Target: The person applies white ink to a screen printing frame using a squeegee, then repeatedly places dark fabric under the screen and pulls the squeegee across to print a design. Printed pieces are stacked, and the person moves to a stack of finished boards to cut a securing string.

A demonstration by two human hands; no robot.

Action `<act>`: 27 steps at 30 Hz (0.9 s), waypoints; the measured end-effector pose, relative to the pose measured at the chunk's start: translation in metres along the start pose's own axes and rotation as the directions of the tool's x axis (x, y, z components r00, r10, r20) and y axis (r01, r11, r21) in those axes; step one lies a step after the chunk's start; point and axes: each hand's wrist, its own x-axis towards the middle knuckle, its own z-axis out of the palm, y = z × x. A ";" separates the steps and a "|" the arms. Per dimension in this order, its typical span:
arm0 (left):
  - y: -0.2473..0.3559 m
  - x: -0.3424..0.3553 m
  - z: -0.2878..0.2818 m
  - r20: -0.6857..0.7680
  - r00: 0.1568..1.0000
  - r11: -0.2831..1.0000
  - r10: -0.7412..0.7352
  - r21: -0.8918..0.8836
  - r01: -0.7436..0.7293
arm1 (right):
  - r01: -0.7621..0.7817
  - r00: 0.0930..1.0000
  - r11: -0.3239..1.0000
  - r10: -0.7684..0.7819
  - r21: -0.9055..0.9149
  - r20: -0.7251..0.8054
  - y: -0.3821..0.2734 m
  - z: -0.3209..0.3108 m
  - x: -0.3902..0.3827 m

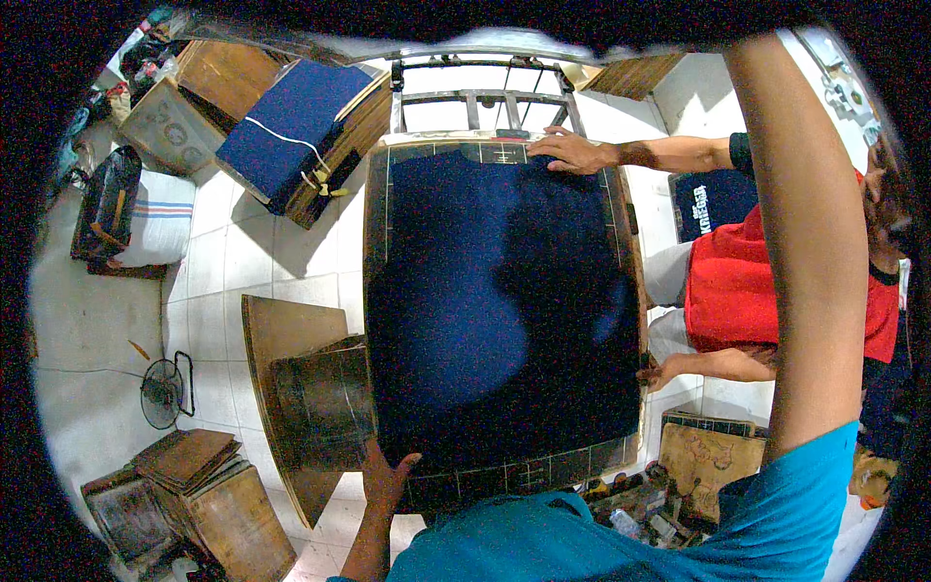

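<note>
A navy blue cloth [436, 291] lies flat over a large dark board [504, 477] ruled with pale lines, and a head-shaped shadow falls across it. My left hand [388, 470] grips the board's near left corner, thumb toward the top and fingers along the side. My bare right arm [815, 242] is raised, reaching up past the picture's top right, so its hand is out of sight. Across the right side, a co-worker in a red shirt [732, 291] rests one hand [572, 152] on the cloth's far edge. The co-worker's other hand [659, 372] touches the board's right edge.
A stack of blue cloth [291, 126] tied with white cord stands far left. Wooden boards [291, 388] jut out beside the work board. A fan [162, 393] and wooden boxes [218, 504] sit left. Behind is a metal frame [485, 107]; clutter [640, 509] lies near right.
</note>
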 end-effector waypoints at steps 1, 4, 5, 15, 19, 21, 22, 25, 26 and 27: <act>0.000 -0.001 0.001 -0.018 1.000 1.000 0.008 0.019 -0.007 | 0.003 1.000 1.000 -0.003 -0.006 0.002 -0.001 -0.001 -0.001; 0.002 -0.002 0.001 0.065 0.998 0.998 -0.018 -0.065 0.022 | 0.009 1.000 1.000 -0.009 -0.017 0.003 -0.003 -0.002 -0.002; 0.003 -0.002 0.000 0.083 0.996 0.999 -0.045 -0.014 0.047 | 0.010 1.000 1.000 -0.010 -0.024 0.003 -0.002 -0.003 -0.002; 0.005 -0.001 0.001 0.015 1.000 1.000 -0.012 0.022 0.012 | 0.065 0.996 0.997 -0.067 -0.044 -0.060 0.002 0.001 0.005; -0.003 -0.001 0.005 0.067 0.998 0.983 0.017 -0.185 -0.004 | 0.066 0.998 0.998 -0.066 -0.020 -0.015 0.001 0.001 0.004; -0.007 0.000 0.006 0.064 0.998 0.998 0.007 -0.061 -0.004 | 0.049 0.998 0.999 -0.050 -0.012 -0.038 0.001 0.000 0.003; -0.008 0.000 0.007 0.057 0.998 0.999 0.029 -0.026 -0.027 | 0.041 0.998 0.999 -0.041 -0.009 -0.048 0.001 0.000 0.003; -0.009 0.001 0.006 0.072 0.997 0.998 0.028 -0.056 -0.024 | 0.018 0.999 1.000 -0.017 0.006 -0.047 0.001 0.000 0.002; -0.008 0.001 0.006 0.073 0.997 0.999 0.005 -0.047 -0.001 | 0.019 0.999 1.000 -0.018 0.010 -0.049 0.001 0.000 0.003; -0.007 0.001 0.005 0.095 0.995 0.998 -0.028 -0.046 0.032 | 0.031 0.999 0.999 -0.030 0.013 -0.041 0.001 0.001 0.003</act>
